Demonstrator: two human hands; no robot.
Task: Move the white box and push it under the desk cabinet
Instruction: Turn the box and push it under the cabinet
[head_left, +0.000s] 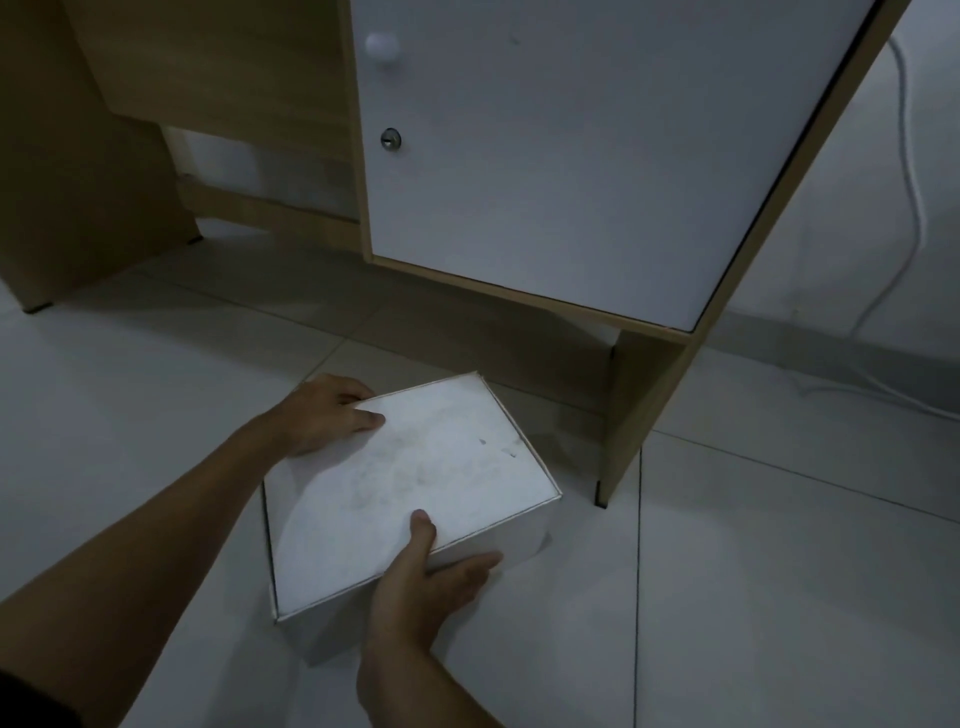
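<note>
White box (410, 488) gripped by left hand (324, 413) and right hand (423, 587), left fingers hidden.

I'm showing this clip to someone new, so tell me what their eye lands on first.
First the white box, low in the middle on the tiled floor, with the left hand at its far left corner and the right hand on its near edge, both in a grip on it. Next, the white cabinet door above, with a round knob, a keyhole and a dark gap underneath.

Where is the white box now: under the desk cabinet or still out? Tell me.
Out. The white box sits on the floor tiles before the desk cabinet.
</note>
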